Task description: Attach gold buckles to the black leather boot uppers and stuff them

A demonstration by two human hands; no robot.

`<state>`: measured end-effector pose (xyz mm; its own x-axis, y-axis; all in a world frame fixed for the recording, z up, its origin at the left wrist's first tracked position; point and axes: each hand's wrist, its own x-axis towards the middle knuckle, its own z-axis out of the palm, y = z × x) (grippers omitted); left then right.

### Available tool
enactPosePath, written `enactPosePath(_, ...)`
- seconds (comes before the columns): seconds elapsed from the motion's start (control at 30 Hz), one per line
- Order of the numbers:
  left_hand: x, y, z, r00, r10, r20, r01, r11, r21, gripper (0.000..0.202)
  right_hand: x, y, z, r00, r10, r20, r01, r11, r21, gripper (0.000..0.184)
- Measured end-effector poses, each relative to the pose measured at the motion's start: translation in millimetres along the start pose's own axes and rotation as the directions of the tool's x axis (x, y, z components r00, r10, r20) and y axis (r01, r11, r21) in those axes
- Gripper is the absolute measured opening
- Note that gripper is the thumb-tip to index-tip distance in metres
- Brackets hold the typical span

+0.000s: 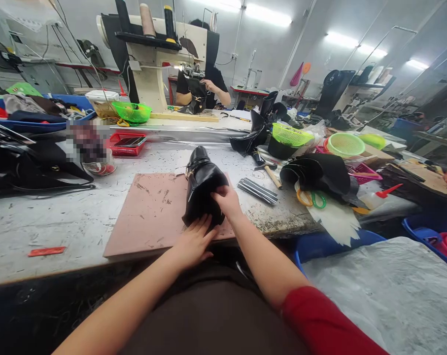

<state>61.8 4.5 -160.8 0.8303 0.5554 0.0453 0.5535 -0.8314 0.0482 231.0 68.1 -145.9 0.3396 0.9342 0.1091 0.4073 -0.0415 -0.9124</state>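
Observation:
A black leather boot upper (203, 190) with a small gold buckle lies on a pink cutting board (153, 212) at the near edge of the worktable. My left hand (193, 241) rests flat at its near end, fingers stretched out and touching the leather. My right hand (226, 199) presses on its right side, fingers curled over the leather and gripping it.
Grey strips (257, 190), a hammer (269, 172), green-handled scissors (312, 198) and black leather pieces (319, 172) lie to the right. Green baskets (290, 134) and a red tray (127, 143) stand behind. Another person works at a sewing machine (160, 54) across the table. Blue bins (430, 234) sit at right.

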Motion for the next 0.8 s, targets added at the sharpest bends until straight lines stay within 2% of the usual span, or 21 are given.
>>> enactPosePath(0.1,1,-3,-0.9,1.0,0.014,-0.014,-0.014,1.0,0.011,0.067,8,1,-7,0.998,0.009,0.063,-0.01,1.0,0.01,0.014)
enactPosePath(0.2,3,-6,-0.1,0.998,0.03,-0.05,-0.029,1.0,0.008,0.057,6,0,-14,0.999,0.024,0.047,-0.023,1.0,-0.018,0.013)
enactPosePath(0.3,5,-8,3.1,0.989,0.027,-0.143,-0.031,0.999,-0.032,0.053,-10,-9,-3,1.0,-0.014,0.007,0.014,0.999,-0.046,0.012)
enactPosePath(0.4,4,-8,6.5,0.98,0.026,-0.197,-0.037,0.998,-0.049,0.047,-26,-19,14,0.997,-0.074,0.038,0.075,0.996,-0.046,0.01)
enactPosePath(0.47,2,-8,7.9,0.977,0.03,-0.209,-0.041,0.998,-0.049,0.038,-28,-21,16,0.994,-0.09,0.057,0.093,0.995,-0.035,0.011)
enactPosePath(0.57,-4,-7,8.1,0.974,0.029,-0.223,-0.042,0.998,-0.052,0.029,-22,-16,1,0.997,-0.073,0.039,0.073,0.997,-0.016,0.016)
enactPosePath(0.7,-7,-3,4.8,0.973,0.005,-0.23,-0.02,0.998,-0.065,0.028,-19,-8,-26,0.998,-0.06,0.009,0.06,0.998,-0.026,0.025)
enactPosePath(0.8,-5,2,1.4,0.978,-0.026,-0.207,0.009,0.997,-0.08,0.025,-22,-13,-26,0.991,-0.137,0.002,0.137,0.989,-0.059,0.03)
